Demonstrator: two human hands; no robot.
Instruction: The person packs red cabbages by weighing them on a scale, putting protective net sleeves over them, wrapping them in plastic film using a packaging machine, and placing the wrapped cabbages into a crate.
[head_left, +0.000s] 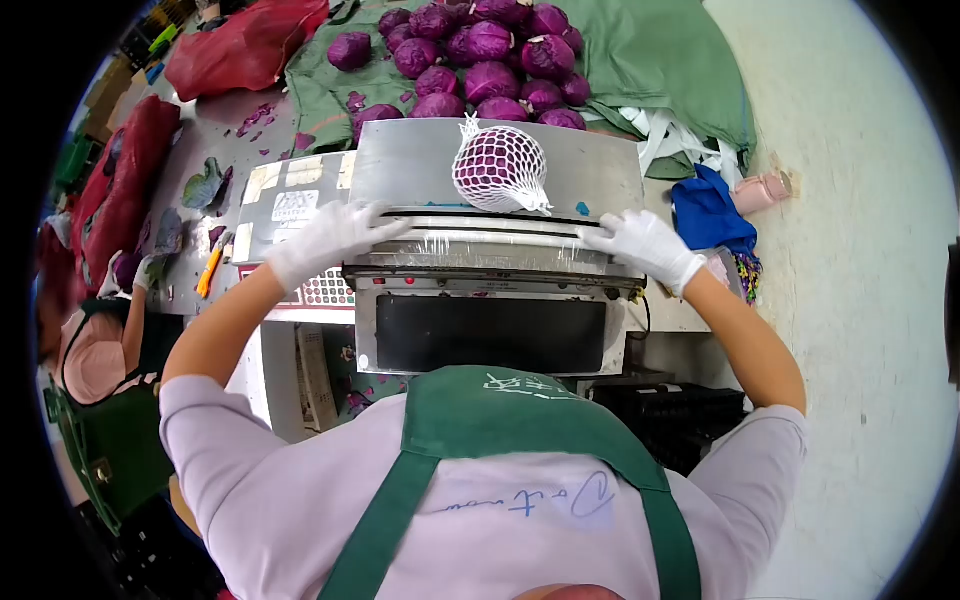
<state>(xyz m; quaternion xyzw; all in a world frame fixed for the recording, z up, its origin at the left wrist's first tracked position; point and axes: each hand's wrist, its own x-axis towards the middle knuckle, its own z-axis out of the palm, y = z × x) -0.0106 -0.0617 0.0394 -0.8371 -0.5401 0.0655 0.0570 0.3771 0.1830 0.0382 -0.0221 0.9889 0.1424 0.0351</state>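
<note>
My left hand [335, 238], in a white glove, lies at the left end of the machine's bar [490, 238], its fingers stretched out along it. At the bar's right end rests my right hand [645, 245], also gloved in white, with its fingers spread. Neither hand holds anything that I can see. Behind the bar, on the metal plate [400, 165], a purple cabbage in a white foam net [500, 168] sits between my hands, touched by neither. The net's ends are bunched at its top left and lower right.
Several purple cabbages [490, 80] are heaped on a green cloth [655, 60] at the back. An orange-handled knife [212, 265] lies left. A blue cloth [712, 212] and pink bottle [762, 192] are at the right. A co-worker [100, 345] is at far left.
</note>
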